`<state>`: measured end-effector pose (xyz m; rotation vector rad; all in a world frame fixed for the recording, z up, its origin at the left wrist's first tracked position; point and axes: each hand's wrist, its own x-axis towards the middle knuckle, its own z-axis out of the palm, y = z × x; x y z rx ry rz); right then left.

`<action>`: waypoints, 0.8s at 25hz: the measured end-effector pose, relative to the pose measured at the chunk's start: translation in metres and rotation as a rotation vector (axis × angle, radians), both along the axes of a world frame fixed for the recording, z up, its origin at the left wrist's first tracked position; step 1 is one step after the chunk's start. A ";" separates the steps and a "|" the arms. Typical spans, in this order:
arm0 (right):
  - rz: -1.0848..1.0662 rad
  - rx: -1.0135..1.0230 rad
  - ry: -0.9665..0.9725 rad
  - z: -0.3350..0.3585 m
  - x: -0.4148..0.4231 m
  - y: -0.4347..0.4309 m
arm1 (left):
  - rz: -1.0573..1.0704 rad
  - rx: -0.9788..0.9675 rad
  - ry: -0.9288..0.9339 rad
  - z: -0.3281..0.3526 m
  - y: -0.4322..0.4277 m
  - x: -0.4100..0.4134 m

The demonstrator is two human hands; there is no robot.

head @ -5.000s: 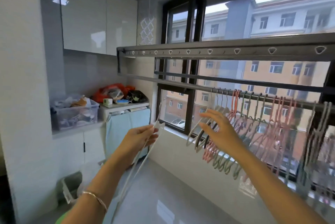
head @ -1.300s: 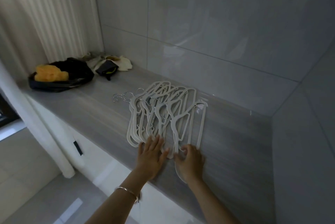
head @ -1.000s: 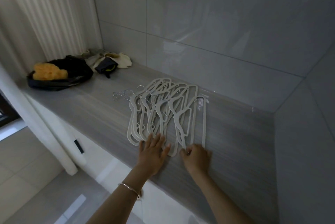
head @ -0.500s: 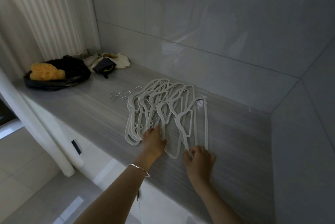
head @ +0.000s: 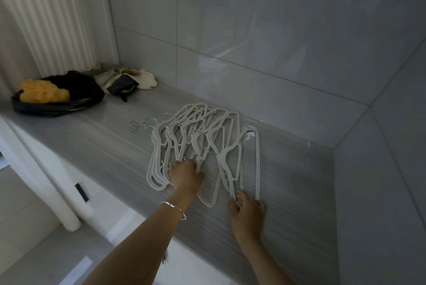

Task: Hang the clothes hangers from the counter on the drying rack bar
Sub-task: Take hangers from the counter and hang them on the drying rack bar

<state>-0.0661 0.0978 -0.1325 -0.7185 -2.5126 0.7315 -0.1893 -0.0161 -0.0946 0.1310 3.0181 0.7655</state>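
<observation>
Many white hangers point(head: 196, 144) lie flat in a messy fan on the grey counter point(head: 103, 146). They are in the middle of the frame, close to the tiled wall point(head: 276, 54). Their metal hooks point(head: 143, 124) stick out at the left side of the pile. The drying rack bar is not in view, so none of these is hung yet.

The left hand point(head: 186, 175) has a silver bracelet point(head: 174, 208) on its wrist. It sits on the middle of the pile, and its fingers curl down around a few hangers there. The right hand point(head: 246, 211) is at the lower right of the pile. Its thumb and fingers pinch the near ends of the hangers on that edge.

I think this is the picking-up step, with both hands gathering hangers off the counter.

Next, I think the hands must pull the hangers into one bunch and lift them. The hangers lie over each other, so they could tangle, or one could slip out. After that comes the walk to the bar, and each hook has to go over it.

At the upper left, a black bag point(head: 69, 100) with something orange in it and some crumpled cloths point(head: 124, 77) sit well apart from the pile.
</observation>
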 end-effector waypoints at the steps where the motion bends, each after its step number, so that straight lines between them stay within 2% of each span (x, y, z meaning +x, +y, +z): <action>1: -0.013 -0.042 -0.023 0.004 -0.003 0.001 | 0.010 0.111 0.006 -0.003 -0.001 0.000; 4: -0.042 -0.105 -0.021 0.013 -0.010 0.006 | 0.103 0.665 -0.159 -0.005 -0.009 0.000; 6: -0.057 -0.163 -0.010 0.015 -0.011 0.010 | 0.124 0.919 -0.249 -0.004 -0.016 0.001; 14: -0.125 -0.311 0.063 0.018 -0.018 0.020 | 0.142 1.160 -0.332 0.004 -0.031 0.017; 20: -0.011 -0.179 0.104 0.035 -0.018 -0.006 | 0.122 1.186 -0.278 0.018 -0.020 0.027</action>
